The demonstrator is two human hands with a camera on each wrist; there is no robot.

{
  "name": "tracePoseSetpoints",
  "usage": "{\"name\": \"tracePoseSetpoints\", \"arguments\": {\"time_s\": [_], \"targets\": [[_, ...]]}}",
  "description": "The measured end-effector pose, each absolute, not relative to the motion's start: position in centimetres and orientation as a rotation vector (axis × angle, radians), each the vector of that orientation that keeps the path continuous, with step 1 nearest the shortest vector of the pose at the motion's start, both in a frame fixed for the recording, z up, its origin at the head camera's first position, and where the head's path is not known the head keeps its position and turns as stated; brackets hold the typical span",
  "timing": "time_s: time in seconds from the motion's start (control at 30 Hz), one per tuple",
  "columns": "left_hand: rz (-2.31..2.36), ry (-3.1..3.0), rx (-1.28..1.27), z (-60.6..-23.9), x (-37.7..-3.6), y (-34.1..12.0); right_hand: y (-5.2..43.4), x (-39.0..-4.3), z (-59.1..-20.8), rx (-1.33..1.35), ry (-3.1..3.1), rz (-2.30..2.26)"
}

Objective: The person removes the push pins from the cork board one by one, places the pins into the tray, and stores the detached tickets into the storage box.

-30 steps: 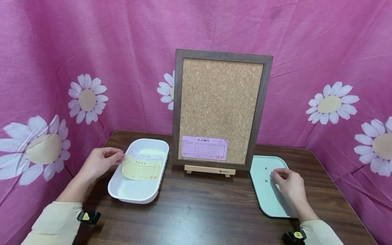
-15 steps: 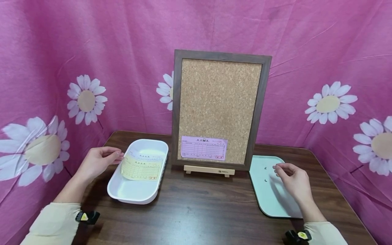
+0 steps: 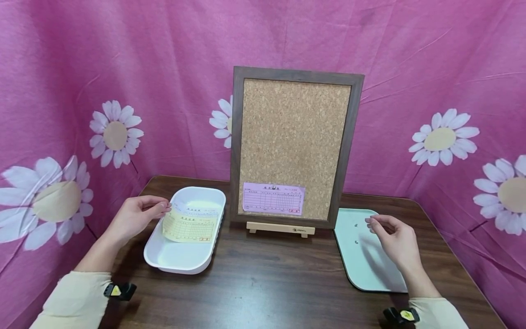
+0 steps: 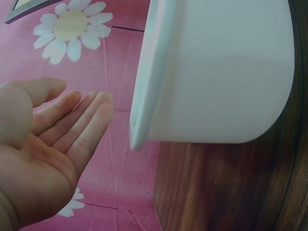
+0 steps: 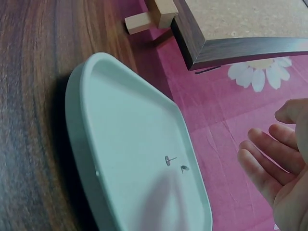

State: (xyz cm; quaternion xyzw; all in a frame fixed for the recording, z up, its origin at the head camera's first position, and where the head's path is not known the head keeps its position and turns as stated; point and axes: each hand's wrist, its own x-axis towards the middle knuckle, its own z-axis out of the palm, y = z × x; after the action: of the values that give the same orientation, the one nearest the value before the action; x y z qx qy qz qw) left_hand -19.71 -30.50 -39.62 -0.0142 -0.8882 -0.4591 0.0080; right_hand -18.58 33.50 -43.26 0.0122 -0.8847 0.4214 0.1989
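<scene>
A yellow slip point(image 3: 191, 224) leans inside a white tray point(image 3: 181, 262) at the table's left. My left hand point(image 3: 158, 208) reaches the slip's upper left corner. In the left wrist view this hand point(image 4: 77, 96) has straight fingers, nothing between them and the thumb, beside the tray wall point(image 4: 216, 72). My right hand point(image 3: 371, 223) hovers over a mint tray point(image 3: 361, 269), thumb and forefinger pinched on a small pushpin. Two more pins point(image 5: 171, 160) lie in that tray point(image 5: 130, 144). A pink slip point(image 3: 274, 198) sits at the foot of the cork board point(image 3: 296, 137).
The cork board stands upright on a small wooden easel point(image 3: 281, 227) at the table's back middle. Dark wood tabletop point(image 3: 267, 283) runs between the two trays. Pink daisy-print cloth point(image 3: 123, 68) closes in the back and both sides.
My right hand has lifted off the mint tray and drawn slightly back and right, fingertips now raised above the pins. The left hand and yellow slip have hardly shifted.
</scene>
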Motion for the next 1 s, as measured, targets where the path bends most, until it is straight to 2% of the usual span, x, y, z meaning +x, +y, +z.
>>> {"name": "tracePoseSetpoints", "arguments": {"time_s": [1.0], "targets": [[-1.466, -2.766, -0.192, -39.2, -19.9, -27.3, 30.7, -19.5, -42.0, 0.062, -2.371, 1.301]]}}
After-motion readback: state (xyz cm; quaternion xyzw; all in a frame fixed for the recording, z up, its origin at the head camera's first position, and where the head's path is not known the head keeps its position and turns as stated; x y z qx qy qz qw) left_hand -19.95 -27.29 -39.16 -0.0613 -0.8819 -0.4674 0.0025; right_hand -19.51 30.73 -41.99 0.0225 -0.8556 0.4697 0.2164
